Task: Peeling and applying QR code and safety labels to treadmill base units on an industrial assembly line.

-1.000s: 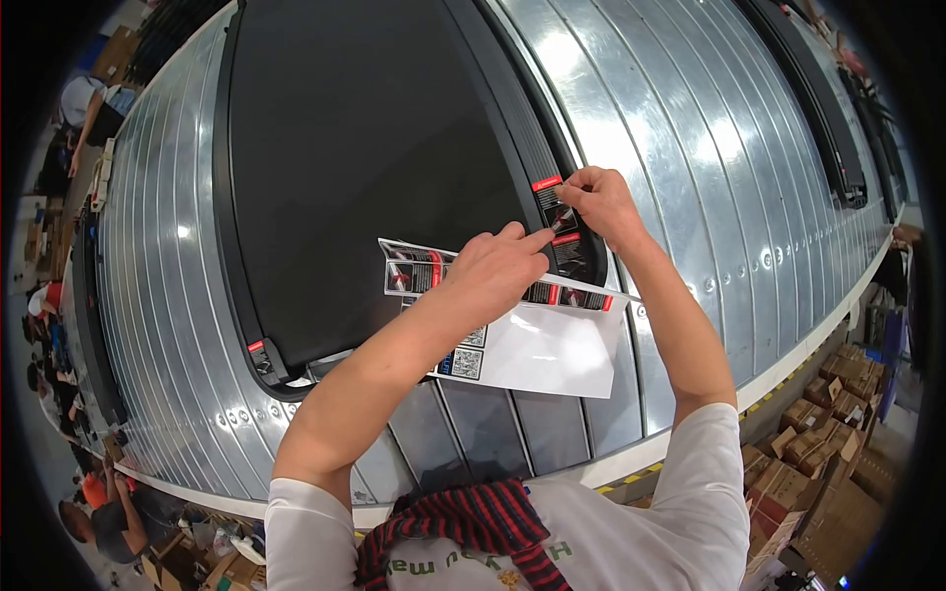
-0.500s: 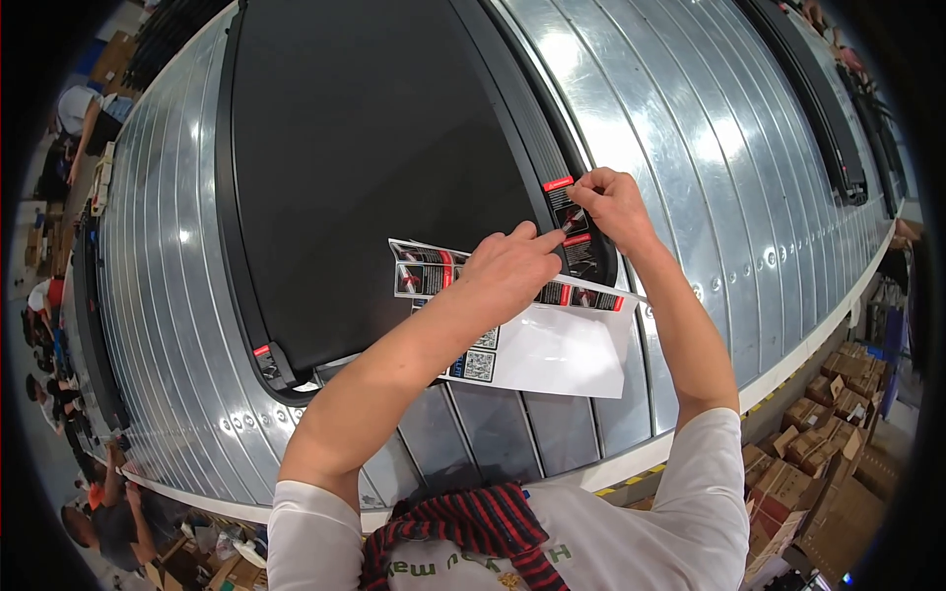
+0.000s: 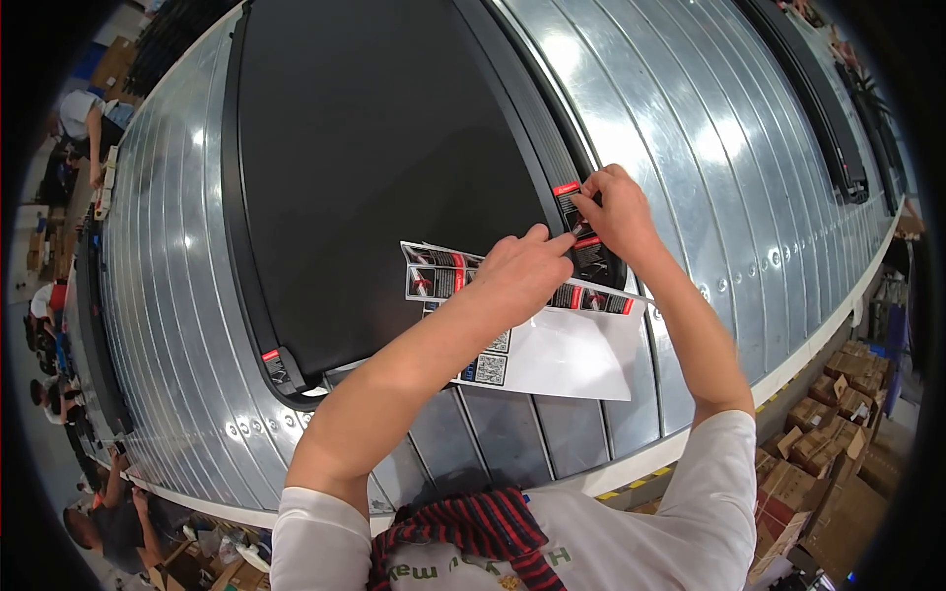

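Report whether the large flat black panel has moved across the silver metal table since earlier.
No, no visible shift: the black panel still has its near left corner beside the same round spots on the silver metal table.

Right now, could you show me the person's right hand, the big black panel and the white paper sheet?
Right hand (image 3: pixel 619 214), head view: the back of the hand.
Black panel (image 3: pixel 379 177), head view: bare middle of its flat top.
White paper sheet (image 3: pixel 572 357), head view: blank part of its face.

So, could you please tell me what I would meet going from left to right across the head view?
Left black rail, left corner label, left hand, right hand, boxes at right.
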`<action>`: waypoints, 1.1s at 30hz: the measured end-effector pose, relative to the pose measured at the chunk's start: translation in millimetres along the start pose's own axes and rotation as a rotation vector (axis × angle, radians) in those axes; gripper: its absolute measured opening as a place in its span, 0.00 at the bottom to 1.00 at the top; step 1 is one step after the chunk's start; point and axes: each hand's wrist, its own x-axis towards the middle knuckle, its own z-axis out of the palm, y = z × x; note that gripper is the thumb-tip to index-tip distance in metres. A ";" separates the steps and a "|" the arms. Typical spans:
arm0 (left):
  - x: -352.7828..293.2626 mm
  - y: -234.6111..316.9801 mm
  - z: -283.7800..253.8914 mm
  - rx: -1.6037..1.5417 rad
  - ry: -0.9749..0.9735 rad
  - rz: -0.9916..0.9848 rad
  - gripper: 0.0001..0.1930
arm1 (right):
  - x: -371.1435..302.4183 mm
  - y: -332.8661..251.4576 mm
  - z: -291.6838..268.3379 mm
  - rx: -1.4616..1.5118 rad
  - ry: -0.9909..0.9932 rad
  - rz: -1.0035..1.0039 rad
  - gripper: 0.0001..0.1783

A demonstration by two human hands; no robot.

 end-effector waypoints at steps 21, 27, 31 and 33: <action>-3.7 27.3 7.8 0.025 -0.044 -0.023 0.10 | 4.1 51.1 9.5 0.438 0.080 0.227 0.45; -163.5 91.5 -122.3 -0.020 0.290 0.070 0.04 | 52.4 165.9 11.9 0.179 0.149 0.025 0.43; -239.6 95.3 -134.7 -0.396 0.487 -0.100 0.05 | 66.5 173.6 22.9 -0.098 0.415 0.019 0.43; -275.5 86.4 -118.8 -0.739 0.599 -0.150 0.06 | 73.7 223.7 31.2 -0.316 0.635 -0.065 0.40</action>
